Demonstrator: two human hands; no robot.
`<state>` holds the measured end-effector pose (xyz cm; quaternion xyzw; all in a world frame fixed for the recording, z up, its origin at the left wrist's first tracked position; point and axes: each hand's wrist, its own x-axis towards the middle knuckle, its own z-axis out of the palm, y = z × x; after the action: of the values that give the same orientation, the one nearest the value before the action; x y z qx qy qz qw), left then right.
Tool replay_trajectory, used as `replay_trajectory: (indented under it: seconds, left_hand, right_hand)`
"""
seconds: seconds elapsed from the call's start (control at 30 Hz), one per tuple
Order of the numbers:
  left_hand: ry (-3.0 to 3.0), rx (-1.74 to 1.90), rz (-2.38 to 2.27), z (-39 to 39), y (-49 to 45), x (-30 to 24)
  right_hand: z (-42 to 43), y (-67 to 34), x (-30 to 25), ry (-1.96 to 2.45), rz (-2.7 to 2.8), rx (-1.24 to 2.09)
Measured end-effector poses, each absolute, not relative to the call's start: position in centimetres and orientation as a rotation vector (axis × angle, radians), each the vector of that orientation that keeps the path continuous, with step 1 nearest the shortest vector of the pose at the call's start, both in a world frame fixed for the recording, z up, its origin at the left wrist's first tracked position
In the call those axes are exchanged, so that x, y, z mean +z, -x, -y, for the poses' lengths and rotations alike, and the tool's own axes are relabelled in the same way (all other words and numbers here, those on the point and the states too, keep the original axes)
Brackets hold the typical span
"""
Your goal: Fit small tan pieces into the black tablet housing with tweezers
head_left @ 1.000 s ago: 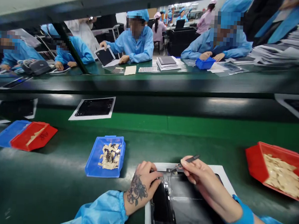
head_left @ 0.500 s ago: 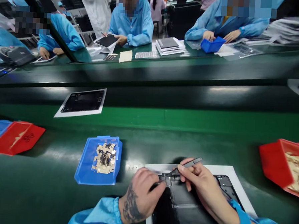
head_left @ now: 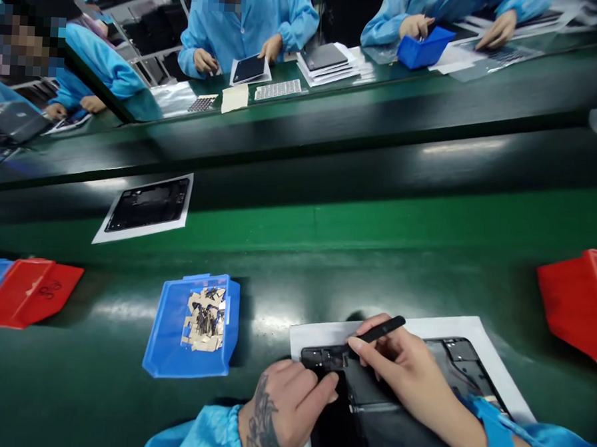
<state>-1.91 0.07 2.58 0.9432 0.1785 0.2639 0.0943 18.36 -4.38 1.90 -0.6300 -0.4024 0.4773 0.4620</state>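
Observation:
My right hand [head_left: 408,369] pinches a slim pair of dark tweezers [head_left: 379,329], their tips at the upper edge of an opened black tablet housing [head_left: 383,421]. The housing lies on a white paper sheet [head_left: 332,335]. My left hand [head_left: 283,409], tattooed on the back, rests curled on the housing's left side. Its fingertips touch the housing, and I cannot tell whether they pinch anything. Part of the housing is hidden under both hands.
A blue tray [head_left: 165,330] of tan and black scraps stands left of my hands. A red tray [head_left: 572,304] sits at the right edge, and a red and blue tray pair [head_left: 24,294] at the left. Across a raised divider, co-workers [head_left: 244,20] handle tablets.
The whole view has tilted and shifted, moving the trays outward. My left hand has slid lower on the housing, and the tweezers now angle up and right.

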Motion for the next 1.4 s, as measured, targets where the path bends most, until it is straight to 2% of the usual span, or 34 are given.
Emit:
replay_trajectory:
  seconds: [0.57, 1.4]
  left_hand:
    - [-2.635, 0.588, -0.556, 0.3, 1.8, 2.4]
    - [-2.523, 0.618, -0.657, 0.1, 2.0, 2.6]
  right_hand:
    - [4.7, -18.6, 1.2, 1.557, 1.137, 1.038]
    - [4.9, -18.5, 1.7, 1.624, 1.212, 0.990]
